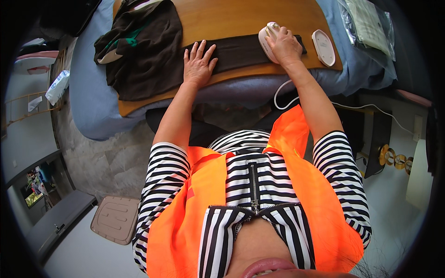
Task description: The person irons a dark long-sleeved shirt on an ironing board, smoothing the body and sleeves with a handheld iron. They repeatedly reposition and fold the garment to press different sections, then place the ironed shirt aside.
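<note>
A dark brown garment point(149, 66) lies on a wooden board point(222, 17), bunched at the left with a green patch point(132, 178) showing. One long dark strip of it point(236, 52), perhaps a sleeve or leg, stretches flat to the right. My left hand point(199, 64) rests on the near end of this strip, palm down with fingers spread. My right hand point(285, 47) grips a small white and pink iron point(266, 43), which stands on the strip close to its far right end. The iron's soleplate is hidden. To the right of the iron, its pale base point(323, 48) lies on the board.
A blue cloth point(100, 114) covers the surface beneath the board. Clear plastic with a folded pale item point(368, 27) lies at the right. A white cord point(379, 108) runs off towards the wall. At the left are a white packet point(57, 87) and a brown plastic lid point(115, 219).
</note>
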`<control>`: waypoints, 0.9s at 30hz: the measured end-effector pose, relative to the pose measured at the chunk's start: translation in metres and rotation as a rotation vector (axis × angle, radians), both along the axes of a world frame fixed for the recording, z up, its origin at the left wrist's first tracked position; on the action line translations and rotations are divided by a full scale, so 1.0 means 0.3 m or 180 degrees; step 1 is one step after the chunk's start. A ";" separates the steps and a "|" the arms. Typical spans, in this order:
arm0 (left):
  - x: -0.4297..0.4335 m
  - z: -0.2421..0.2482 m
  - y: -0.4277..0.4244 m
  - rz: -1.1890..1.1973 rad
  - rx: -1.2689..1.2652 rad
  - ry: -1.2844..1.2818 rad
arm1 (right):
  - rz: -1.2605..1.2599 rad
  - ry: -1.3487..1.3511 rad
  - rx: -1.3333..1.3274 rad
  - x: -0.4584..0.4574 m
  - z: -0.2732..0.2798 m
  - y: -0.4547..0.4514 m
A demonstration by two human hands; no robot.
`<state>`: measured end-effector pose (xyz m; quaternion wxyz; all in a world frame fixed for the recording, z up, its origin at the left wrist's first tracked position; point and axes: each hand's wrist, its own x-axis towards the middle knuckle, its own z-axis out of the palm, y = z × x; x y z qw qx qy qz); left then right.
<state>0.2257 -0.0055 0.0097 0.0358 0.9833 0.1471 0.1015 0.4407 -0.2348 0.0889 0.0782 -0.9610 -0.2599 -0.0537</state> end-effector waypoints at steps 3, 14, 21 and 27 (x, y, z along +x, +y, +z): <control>0.001 -0.003 0.002 -0.0010 -0.0052 -0.0073 | -0.0087 -0.0044 0.0043 0.022 -0.011 -0.021; -0.001 -0.006 0.003 -0.0057 -0.0042 -0.0142 | -0.0310 -0.0007 -0.0065 0.092 -0.019 -0.088; 0.041 0.031 -0.031 -0.0030 -0.0064 -0.0153 | -0.0206 -0.0040 -0.0110 0.062 -0.011 -0.100; 0.273 0.051 -0.225 -0.0905 -0.0758 -0.1038 | -0.0048 -0.0245 -0.0064 0.030 -0.019 -0.131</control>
